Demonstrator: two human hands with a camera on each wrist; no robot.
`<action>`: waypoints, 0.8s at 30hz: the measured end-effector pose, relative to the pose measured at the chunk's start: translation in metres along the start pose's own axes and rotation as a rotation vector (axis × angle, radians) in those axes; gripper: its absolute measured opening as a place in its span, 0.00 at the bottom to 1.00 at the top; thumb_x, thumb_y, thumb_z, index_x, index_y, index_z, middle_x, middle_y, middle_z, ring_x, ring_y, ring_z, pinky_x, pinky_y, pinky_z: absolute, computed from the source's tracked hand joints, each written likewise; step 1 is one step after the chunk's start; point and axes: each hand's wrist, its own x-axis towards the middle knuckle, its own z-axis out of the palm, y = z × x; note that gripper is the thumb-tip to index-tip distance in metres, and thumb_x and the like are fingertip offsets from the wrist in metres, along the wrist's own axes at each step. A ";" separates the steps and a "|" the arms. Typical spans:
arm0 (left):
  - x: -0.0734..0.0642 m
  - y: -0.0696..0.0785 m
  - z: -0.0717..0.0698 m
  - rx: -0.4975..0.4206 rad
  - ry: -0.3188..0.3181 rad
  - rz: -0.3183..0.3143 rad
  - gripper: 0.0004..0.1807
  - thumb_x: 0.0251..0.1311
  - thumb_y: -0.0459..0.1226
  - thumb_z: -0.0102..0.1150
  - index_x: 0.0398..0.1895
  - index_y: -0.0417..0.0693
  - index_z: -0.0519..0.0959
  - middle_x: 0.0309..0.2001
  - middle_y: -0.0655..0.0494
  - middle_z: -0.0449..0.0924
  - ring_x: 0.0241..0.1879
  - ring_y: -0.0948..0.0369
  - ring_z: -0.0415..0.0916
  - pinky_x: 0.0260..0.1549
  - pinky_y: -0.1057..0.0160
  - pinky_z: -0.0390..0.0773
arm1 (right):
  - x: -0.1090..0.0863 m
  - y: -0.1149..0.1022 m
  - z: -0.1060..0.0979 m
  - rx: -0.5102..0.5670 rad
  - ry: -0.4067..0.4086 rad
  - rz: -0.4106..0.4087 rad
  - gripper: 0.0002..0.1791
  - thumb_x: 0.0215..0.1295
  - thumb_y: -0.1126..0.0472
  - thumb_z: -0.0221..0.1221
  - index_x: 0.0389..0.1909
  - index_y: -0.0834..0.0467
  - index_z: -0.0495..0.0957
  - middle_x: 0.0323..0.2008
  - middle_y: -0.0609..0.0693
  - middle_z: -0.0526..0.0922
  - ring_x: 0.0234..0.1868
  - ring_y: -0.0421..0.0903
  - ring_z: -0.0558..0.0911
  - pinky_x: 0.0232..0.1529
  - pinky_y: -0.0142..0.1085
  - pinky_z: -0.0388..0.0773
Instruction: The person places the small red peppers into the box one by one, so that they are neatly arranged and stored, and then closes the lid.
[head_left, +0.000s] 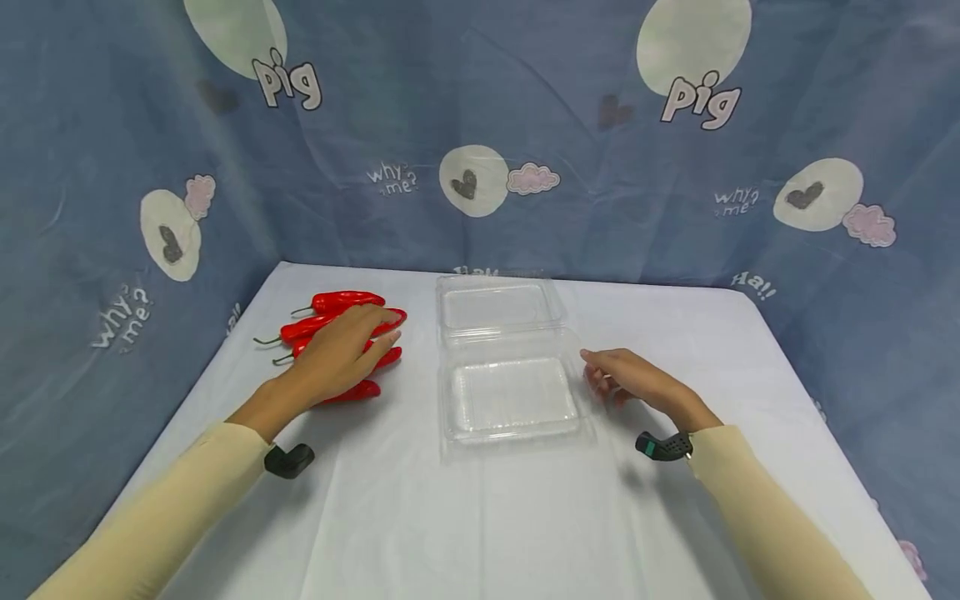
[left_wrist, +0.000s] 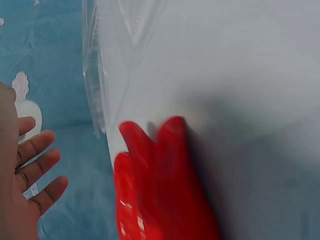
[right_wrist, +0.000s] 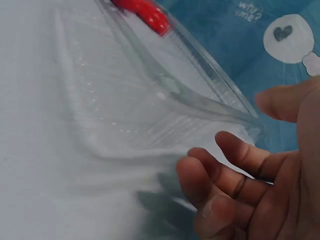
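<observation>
Several red chili peppers (head_left: 295, 332) with green stems lie side by side at the left of the table. Over them hovers my left hand (head_left: 341, 350), hiding their middles; its fingers (left_wrist: 42, 162) are spread and apart from the peppers (left_wrist: 167, 185) in the left wrist view. A clear plastic clamshell box (head_left: 517, 396) lies unfolded in the middle, its lid (head_left: 495, 308) laid back toward the wall. Beside the box's right edge is my right hand (head_left: 633, 379), its fingers loosely bent and holding nothing. Whether it touches the rim is hard to tell.
A white cloth (head_left: 420, 517) covers the table. Blue printed fabric (head_left: 585, 208) rises behind the table and along both sides. Dark bands (head_left: 288, 461) sit at both wrists.
</observation>
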 end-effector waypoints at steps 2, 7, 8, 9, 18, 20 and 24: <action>-0.011 -0.006 0.002 0.006 0.017 0.002 0.28 0.70 0.58 0.52 0.66 0.54 0.72 0.65 0.54 0.73 0.68 0.51 0.65 0.67 0.41 0.66 | -0.003 0.005 0.002 0.014 -0.022 -0.016 0.30 0.74 0.35 0.49 0.35 0.62 0.74 0.26 0.51 0.75 0.28 0.46 0.75 0.27 0.37 0.72; -0.037 -0.022 0.009 0.056 0.060 0.035 0.25 0.65 0.50 0.64 0.61 0.51 0.76 0.59 0.52 0.76 0.62 0.50 0.71 0.61 0.41 0.72 | -0.009 0.015 0.009 0.046 -0.045 -0.065 0.27 0.74 0.38 0.51 0.34 0.61 0.72 0.25 0.51 0.73 0.26 0.45 0.73 0.25 0.35 0.70; -0.042 -0.024 0.010 0.070 0.069 0.044 0.25 0.62 0.49 0.67 0.60 0.50 0.77 0.58 0.51 0.77 0.61 0.50 0.71 0.60 0.41 0.73 | -0.009 0.016 0.010 0.052 -0.042 -0.076 0.27 0.74 0.39 0.52 0.34 0.61 0.72 0.26 0.51 0.72 0.26 0.45 0.72 0.25 0.35 0.69; -0.046 -0.027 0.012 0.090 0.076 0.048 0.26 0.60 0.48 0.69 0.59 0.50 0.78 0.57 0.51 0.77 0.60 0.50 0.72 0.59 0.41 0.74 | -0.009 0.017 0.012 0.057 -0.035 -0.087 0.27 0.74 0.39 0.52 0.33 0.62 0.72 0.26 0.51 0.71 0.25 0.46 0.72 0.25 0.35 0.69; -0.068 -0.046 0.020 0.209 0.039 0.057 0.30 0.51 0.48 0.77 0.56 0.48 0.79 0.54 0.48 0.76 0.55 0.49 0.72 0.54 0.42 0.77 | -0.008 0.022 0.019 0.109 -0.020 -0.172 0.29 0.77 0.44 0.52 0.31 0.69 0.67 0.24 0.51 0.72 0.22 0.44 0.70 0.23 0.34 0.69; -0.070 -0.049 0.021 0.220 0.018 0.050 0.31 0.51 0.48 0.76 0.57 0.47 0.79 0.54 0.48 0.76 0.56 0.49 0.72 0.54 0.41 0.77 | -0.007 0.023 0.020 0.117 -0.030 -0.183 0.28 0.77 0.44 0.51 0.31 0.69 0.67 0.24 0.50 0.72 0.22 0.43 0.71 0.23 0.34 0.69; -0.073 -0.056 0.026 0.218 -0.009 0.055 0.30 0.54 0.48 0.75 0.58 0.48 0.79 0.55 0.50 0.76 0.56 0.50 0.71 0.55 0.43 0.77 | -0.006 0.024 0.021 0.125 -0.044 -0.204 0.27 0.78 0.45 0.50 0.30 0.67 0.67 0.23 0.50 0.72 0.21 0.43 0.71 0.22 0.34 0.69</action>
